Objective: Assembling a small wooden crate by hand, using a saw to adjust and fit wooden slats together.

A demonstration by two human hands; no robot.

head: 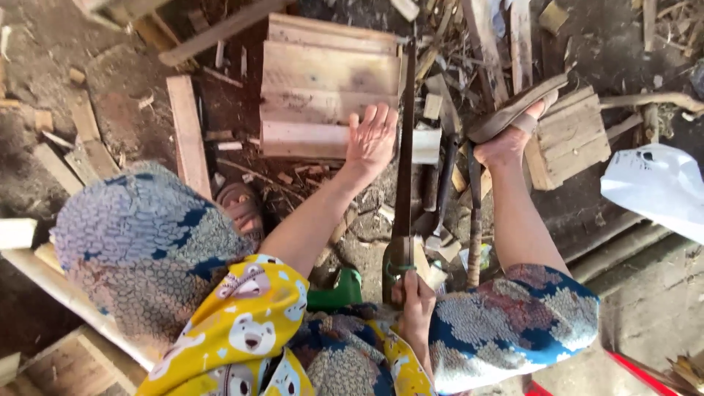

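Note:
My left hand [371, 139] lies flat, fingers spread, on the near right corner of a slatted wooden panel [323, 81] that rests on the ground. My right hand [415, 299] is closed around the handle of a long handsaw [404, 169]. The saw's blade runs away from me along the panel's right edge, just right of my left hand. A white strip of wood [426, 145] sticks out from under the panel beside the blade.
My right foot [506, 143] in a sandal props against a small wooden box [572, 136]. My left foot [240, 207] sits near a loose plank [188, 132]. Wood scraps and offcuts litter the dirt. A white plastic bag [656, 187] lies at right, a green object [339, 290] near my lap.

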